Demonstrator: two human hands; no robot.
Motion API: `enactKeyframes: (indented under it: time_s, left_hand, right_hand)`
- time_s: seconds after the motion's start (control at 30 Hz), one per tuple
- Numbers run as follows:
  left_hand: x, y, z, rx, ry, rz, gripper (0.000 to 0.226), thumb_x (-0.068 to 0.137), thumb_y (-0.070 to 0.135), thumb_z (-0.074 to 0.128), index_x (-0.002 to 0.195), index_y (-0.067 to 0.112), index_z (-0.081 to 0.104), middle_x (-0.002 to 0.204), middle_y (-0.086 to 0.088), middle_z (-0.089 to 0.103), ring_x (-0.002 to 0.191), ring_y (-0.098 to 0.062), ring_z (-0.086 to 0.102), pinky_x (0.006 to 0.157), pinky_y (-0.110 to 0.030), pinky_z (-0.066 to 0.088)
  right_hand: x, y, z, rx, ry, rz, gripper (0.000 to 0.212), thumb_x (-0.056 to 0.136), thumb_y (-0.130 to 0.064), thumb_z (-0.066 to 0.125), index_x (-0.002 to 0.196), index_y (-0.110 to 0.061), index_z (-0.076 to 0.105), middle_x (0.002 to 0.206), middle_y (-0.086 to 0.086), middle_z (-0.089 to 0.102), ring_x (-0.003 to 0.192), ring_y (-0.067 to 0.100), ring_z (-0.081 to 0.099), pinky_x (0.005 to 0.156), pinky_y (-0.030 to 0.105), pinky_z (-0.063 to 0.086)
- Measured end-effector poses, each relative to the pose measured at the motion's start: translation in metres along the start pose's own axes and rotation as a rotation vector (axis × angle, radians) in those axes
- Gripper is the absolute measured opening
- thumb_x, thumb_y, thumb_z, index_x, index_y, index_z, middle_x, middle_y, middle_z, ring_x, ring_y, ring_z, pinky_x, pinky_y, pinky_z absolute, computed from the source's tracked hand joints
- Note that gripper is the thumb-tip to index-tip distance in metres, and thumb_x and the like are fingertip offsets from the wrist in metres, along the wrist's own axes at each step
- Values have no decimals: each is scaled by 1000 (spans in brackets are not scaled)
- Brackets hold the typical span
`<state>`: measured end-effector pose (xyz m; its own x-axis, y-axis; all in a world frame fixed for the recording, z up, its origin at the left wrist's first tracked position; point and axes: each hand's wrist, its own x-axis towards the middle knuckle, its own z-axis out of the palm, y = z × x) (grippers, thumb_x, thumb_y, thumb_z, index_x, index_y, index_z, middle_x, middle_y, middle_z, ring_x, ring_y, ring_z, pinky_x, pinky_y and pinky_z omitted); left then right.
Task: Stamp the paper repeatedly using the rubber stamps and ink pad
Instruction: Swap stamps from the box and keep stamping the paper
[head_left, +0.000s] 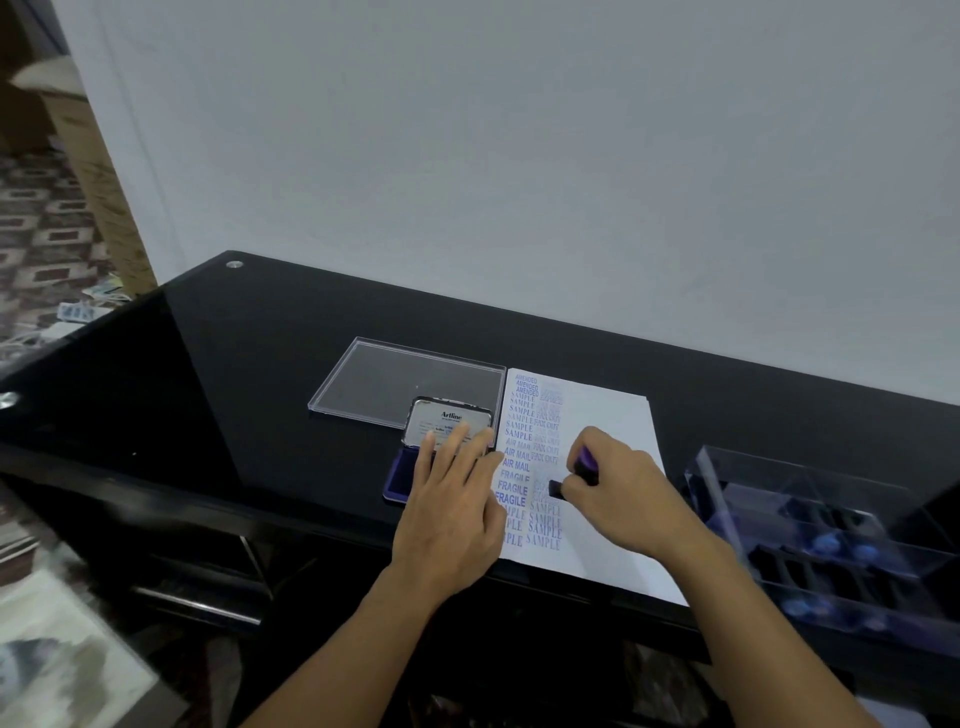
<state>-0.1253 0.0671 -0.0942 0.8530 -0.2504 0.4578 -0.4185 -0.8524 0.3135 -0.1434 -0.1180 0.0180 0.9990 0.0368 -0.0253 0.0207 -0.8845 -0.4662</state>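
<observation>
Head view, right hand (618, 499) gripping stamp (587, 461) on paper (613, 415); left hand (457, 499) flat

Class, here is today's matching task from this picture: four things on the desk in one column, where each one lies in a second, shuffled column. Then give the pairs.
Things:
1 rubber stamp
2 ink pad
3 clear lid
4 stamp box

Places:
A right of the paper
B partly beneath the left hand
C gripped by the right hand, over the paper
D flat behind the ink pad

Pairs: 1-C, 2-B, 3-D, 4-A
</observation>
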Motion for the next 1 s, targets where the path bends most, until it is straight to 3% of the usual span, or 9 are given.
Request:
enactKeyframes:
  time_s: [0.33, 0.5, 0.67, 0.8, 1.0]
  left_hand:
    - [0, 0, -1, -22, -10, -12, 47, 90, 31, 36, 128, 19, 59, 146, 1, 50, 147, -22, 30, 119, -55, 27]
    - [-1, 0, -1, -72, 4, -33, 42, 91, 28, 41, 130, 21, 57, 148, 4, 47, 149, -18, 25, 123, -51, 20]
    - [4, 3, -10, -269, 136, -153, 35, 89, 25, 45, 120, 18, 61, 141, 5, 51, 146, -14, 29, 125, -46, 15]
    - [7, -9, -31, -396, 199, -263, 33, 92, 19, 50, 122, 19, 62, 143, 7, 51, 144, -11, 31, 121, -47, 24]
    - [12, -60, -66, -333, 171, -409, 36, 93, 13, 57, 129, 18, 62, 145, 6, 51, 138, -10, 35, 119, -38, 28]
  right_hand:
    - [-4, -1, -3, -8, -16, -19, 16, 94, -23, 61, 86, -25, 47, 80, -7, 56, 66, 12, 51, 56, 22, 38]
    - [-6, 0, -4, -7, -15, -28, 12, 94, -23, 60, 89, -24, 49, 82, -7, 58, 68, 12, 52, 56, 22, 39]
    - [-6, -1, -9, 36, 13, -20, 11, 96, -22, 59, 97, -23, 48, 82, -5, 58, 64, 12, 51, 55, 21, 40]
    - [3, -7, -8, 14, 27, -8, 13, 95, -25, 59, 92, -18, 48, 84, -3, 59, 67, 14, 52, 56, 24, 41]
    - [19, -24, 2, 63, -8, -105, 9, 97, -18, 57, 94, -23, 50, 85, -5, 60, 69, 14, 56, 56, 20, 40]
